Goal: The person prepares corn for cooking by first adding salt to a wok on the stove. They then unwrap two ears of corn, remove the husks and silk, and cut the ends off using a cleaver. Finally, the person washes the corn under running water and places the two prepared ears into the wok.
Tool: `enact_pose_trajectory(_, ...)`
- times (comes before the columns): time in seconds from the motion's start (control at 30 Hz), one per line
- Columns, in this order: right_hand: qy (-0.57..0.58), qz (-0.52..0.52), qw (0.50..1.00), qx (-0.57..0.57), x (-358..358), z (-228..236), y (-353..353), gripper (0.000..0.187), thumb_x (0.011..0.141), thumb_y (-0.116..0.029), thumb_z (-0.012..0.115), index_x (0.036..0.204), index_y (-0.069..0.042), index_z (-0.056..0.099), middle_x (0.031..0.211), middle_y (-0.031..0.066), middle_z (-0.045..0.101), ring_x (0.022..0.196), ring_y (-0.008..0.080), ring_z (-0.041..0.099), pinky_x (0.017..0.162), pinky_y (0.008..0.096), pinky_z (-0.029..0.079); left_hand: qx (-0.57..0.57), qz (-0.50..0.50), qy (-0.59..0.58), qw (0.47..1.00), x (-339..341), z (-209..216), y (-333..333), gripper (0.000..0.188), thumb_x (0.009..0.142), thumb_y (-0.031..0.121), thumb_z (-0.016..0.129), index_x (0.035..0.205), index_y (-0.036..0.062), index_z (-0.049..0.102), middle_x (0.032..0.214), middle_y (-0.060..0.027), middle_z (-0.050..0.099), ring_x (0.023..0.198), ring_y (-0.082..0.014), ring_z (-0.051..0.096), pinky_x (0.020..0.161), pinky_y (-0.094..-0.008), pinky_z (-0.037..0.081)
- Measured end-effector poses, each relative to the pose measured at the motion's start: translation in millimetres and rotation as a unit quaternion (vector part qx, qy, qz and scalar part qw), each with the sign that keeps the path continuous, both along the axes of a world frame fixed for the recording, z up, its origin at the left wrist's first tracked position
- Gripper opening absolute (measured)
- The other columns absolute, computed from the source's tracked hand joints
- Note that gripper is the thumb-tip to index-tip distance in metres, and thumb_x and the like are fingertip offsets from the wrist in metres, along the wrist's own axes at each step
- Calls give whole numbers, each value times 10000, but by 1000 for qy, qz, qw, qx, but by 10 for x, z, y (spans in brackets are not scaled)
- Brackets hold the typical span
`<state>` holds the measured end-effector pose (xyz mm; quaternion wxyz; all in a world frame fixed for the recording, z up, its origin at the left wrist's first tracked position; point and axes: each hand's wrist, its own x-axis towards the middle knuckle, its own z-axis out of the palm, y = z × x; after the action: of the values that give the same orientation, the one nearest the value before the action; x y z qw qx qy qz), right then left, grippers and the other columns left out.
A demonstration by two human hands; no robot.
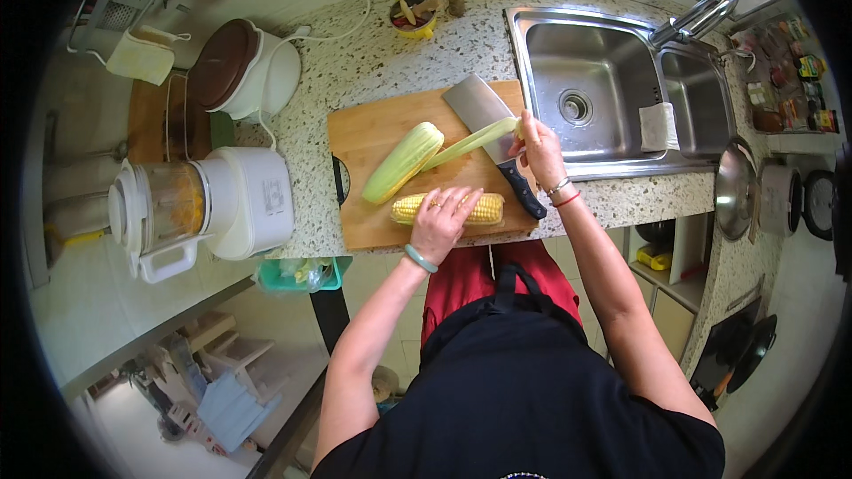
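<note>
A wooden cutting board (355, 129) lies on the speckled counter. My left hand (437, 223) rests over a peeled yellow corn cob (484, 208) near the board's front edge, fingers curved across the kernels. In my right hand (541, 155) is the end of a pale green corn husk strip (475, 141), pinched between thumb and fingers. The strip slopes down left to a second ear of corn (404, 164), still mostly wrapped in green husk; whether it is attached there I cannot tell. Under the strip lies a cleaver (479, 105), its black handle pointing toward me at the right.
Right of the board is a steel double sink (586, 62) with a faucet (701, 18). At the left stand a white blender (240, 200) and a white cooker with a brown lid (266, 71). A yellow cup (415, 22) sits behind; a green bin (288, 275) hangs below the counter.
</note>
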<state>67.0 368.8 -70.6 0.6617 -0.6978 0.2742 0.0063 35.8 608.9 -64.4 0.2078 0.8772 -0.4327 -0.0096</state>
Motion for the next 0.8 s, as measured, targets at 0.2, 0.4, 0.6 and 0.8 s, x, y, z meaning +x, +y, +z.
enact_pose_trajectory(0.2,-100,-10,981,165,-46,409,41,489,982,-484,437,844,-37,583,699,66,608,555,129,588,455,217,438,33,90,-14,995,116,-208,-197,883,614,124,789,1407,132,400,1272,-39,512,1160,-214,495,981,-441,352)
enact_pose_trajectory(0.4,-162,-59,923,345,-182,620,168,481,991,-474,414,931,-15,542,819,123,615,740,193,638,594,285,515,28,134,0,991,37,-12,-117,775,706,239,775,1397,163,431,1358,-51,468,1283,-218,412,1099,-506,223)
enact_pose_trajectory(0.6,-153,85,969,175,-413,507,627,464,1014,-401,392,1123,20,556,850,107,638,713,145,609,608,254,485,-350,239,359,832,-236,176,8,469,921,308,599,1334,107,504,1260,-69,562,1182,-189,516,988,-386,399)
enact_pose_trajectory(0.8,-274,315,890,-183,-509,492,972,191,896,-226,598,923,-37,614,981,114,625,921,288,593,821,378,464,-651,334,582,354,-195,250,134,344,988,261,509,1262,55,490,1214,-119,580,1111,-206,569,871,-359,510)
